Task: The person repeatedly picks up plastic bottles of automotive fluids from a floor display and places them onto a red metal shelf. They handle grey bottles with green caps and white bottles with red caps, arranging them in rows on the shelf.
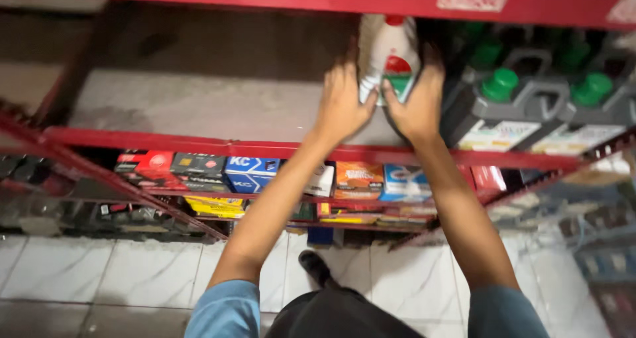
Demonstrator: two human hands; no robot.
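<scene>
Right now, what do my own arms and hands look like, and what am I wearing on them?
Both hands, left hand and right hand, are bare: no gloves, rings or watch visible. The forearms are uncovered; short light blue sleeves end near the elbows.

Single head-worn view, looking steeply down, close over the red shelf (218, 144), white tiled floor (411, 278) far below

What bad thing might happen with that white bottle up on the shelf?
Both hands, left hand and right hand, grip the white bottle only low down, so it might tip or slip. It stands close to the grey jugs with green caps, so it could bump them. The red shelf edge is near; a slip could drop it to the tiled floor.
</scene>
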